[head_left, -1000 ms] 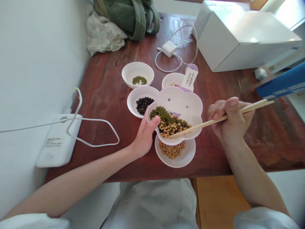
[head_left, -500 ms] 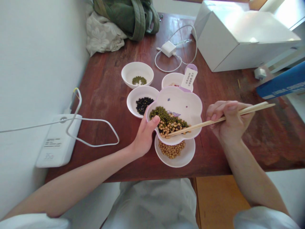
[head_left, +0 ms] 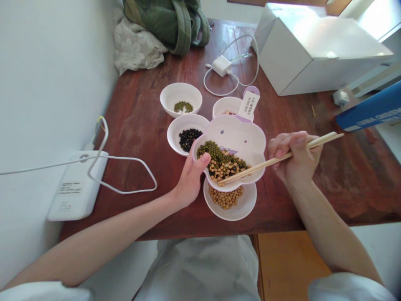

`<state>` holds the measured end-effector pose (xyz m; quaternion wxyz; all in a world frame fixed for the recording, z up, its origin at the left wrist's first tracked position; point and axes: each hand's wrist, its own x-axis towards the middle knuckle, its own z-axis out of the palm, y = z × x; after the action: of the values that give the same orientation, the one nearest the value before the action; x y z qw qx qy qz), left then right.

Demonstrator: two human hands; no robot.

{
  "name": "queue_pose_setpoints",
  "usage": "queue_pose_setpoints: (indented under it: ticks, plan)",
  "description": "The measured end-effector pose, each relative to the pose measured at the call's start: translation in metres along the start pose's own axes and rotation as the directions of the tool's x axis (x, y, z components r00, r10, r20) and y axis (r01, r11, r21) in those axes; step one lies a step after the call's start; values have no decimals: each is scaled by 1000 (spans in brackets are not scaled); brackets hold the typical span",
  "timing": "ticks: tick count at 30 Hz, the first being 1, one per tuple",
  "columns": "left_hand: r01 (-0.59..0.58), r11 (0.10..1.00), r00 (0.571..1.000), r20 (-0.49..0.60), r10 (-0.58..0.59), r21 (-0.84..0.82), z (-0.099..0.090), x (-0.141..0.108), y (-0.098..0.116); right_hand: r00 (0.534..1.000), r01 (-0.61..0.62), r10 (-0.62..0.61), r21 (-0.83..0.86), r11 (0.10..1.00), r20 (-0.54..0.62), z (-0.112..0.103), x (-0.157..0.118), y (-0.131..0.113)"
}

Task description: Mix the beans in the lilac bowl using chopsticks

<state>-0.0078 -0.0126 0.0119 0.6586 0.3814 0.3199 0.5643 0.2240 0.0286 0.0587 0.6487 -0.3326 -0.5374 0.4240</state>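
Note:
My left hand (head_left: 192,179) grips the left rim of a flower-shaped bowl (head_left: 250,144), thumb inside, tilted toward me. Green, tan and dark beans (head_left: 224,161) lie mixed at its lower left. My right hand (head_left: 297,159) is closed around wooden chopsticks (head_left: 260,168), whose tips touch the tan beans. Beneath the bowl's near edge is a white bowl (head_left: 232,214) of tan beans. Black beans (head_left: 189,139) fill part of another bowl, and green beans (head_left: 183,107) lie in one behind it. A fourth bowl (head_left: 227,104), partly hidden, holds a few reddish pieces.
A power bank (head_left: 73,188) with a looping cable lies at the left by the wall. A charger (head_left: 222,66), a green bag (head_left: 169,25) and a white box (head_left: 313,54) are at the back. A blue object (head_left: 369,110) is at the right.
My right hand has shifted slightly left, and the chopsticks' tips have moved a little left and down within the flower-shaped bowl. My left hand holds its place.

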Motion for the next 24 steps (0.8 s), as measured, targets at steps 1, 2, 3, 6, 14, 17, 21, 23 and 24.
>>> queue_pose_setpoints:
  ticks: [1,2,3,6,14,17,21,23,24]
  plan:
    - [-3,1000,1000,-1,3,7,0,0,0,1000,-4,4,10,1000,-10,0,0,0]
    - [-6,1000,1000,-5,6,12,0,0,1,1000,-1,1,18,1000,-23,0,1,0]
    - [-8,1000,1000,-9,9,17,0,1,1,999,10,-9,22,1000,-38,-1,2,0]
    - [-8,1000,1000,-19,9,16,0,1,1,995,66,-65,16,998,-78,0,3,-2]
    - [-6,1000,1000,-16,7,19,1,1,1,987,141,-148,-98,985,-68,0,1,-6]
    - [-12,1000,1000,-15,12,16,0,1,1,984,159,-166,-112,981,-60,0,1,-7]
    - [-1,1000,1000,-10,1,18,-1,0,0,988,145,-150,-110,983,-41,1,-1,-6]
    - [4,1000,1000,-9,-3,22,-1,0,-1,990,131,-136,-102,986,-42,2,-1,-6]
    - [7,1000,1000,-10,-7,22,-1,-1,-1,991,124,-128,-94,988,-40,2,-2,-5]
